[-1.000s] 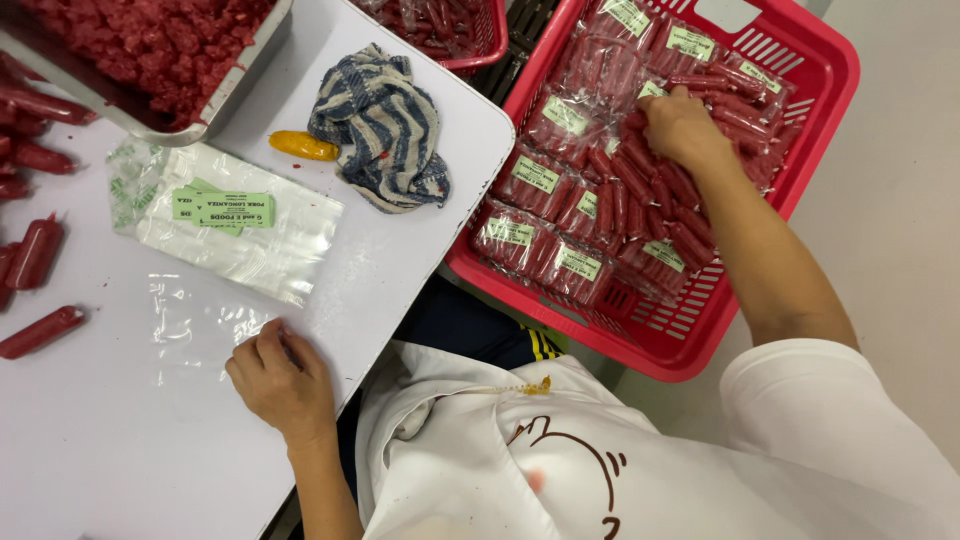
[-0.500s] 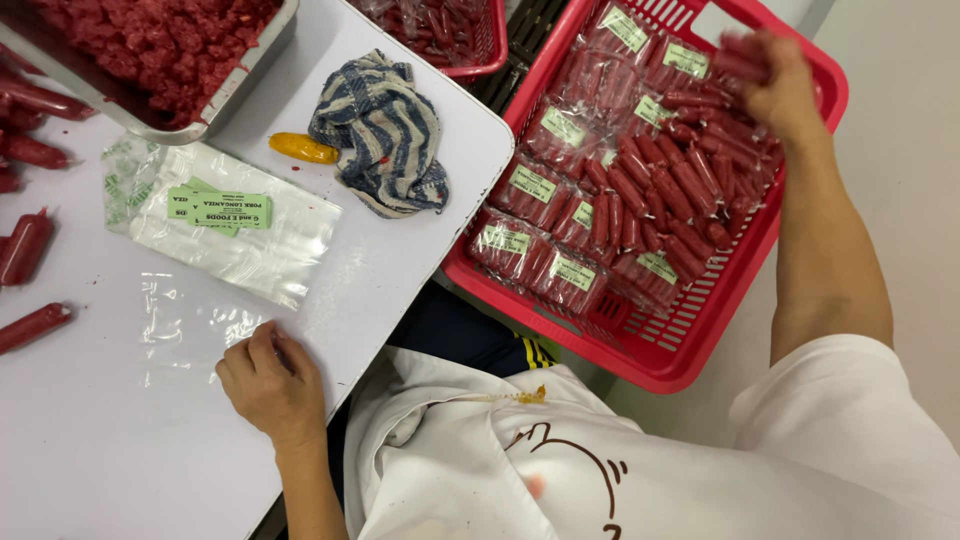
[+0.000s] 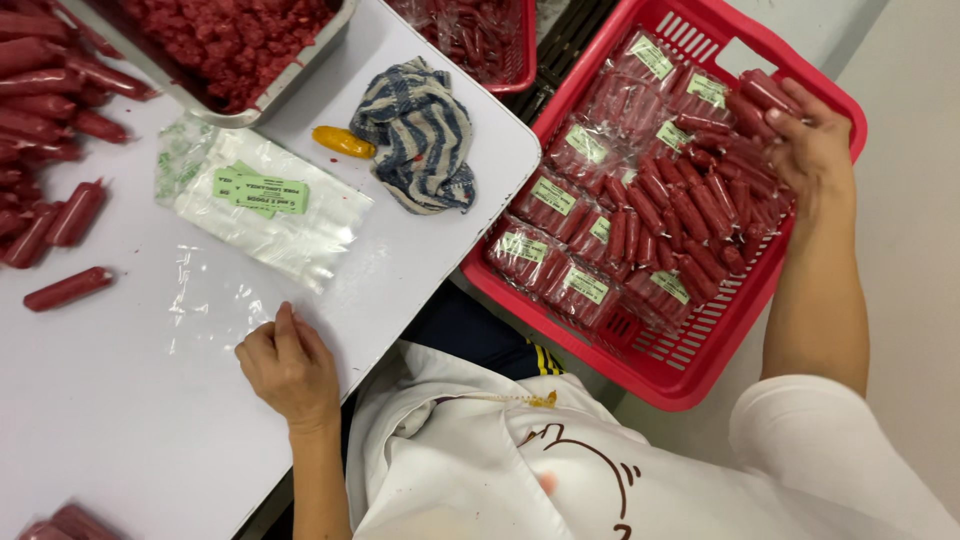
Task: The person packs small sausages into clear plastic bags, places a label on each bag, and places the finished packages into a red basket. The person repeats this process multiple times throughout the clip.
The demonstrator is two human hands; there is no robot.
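1. Reaching into the red plastic basket (image 3: 700,385) beside the table, your right hand (image 3: 815,150) closes on a clear sealed pack of red sausages (image 3: 765,92) at its far corner.
2. Your left hand (image 3: 290,365) rests loosely curled and holding nothing on the white table (image 3: 150,420), near a stack of clear plastic bags (image 3: 275,215).
3. Slick film probably slips; grip the pack across its firm middle.

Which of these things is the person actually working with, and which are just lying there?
In use:
right hand on red sausages
red basket of sealed packs
left hand beside a clear bag

Lying about:
striped cloth
yellow object
tray of red bits
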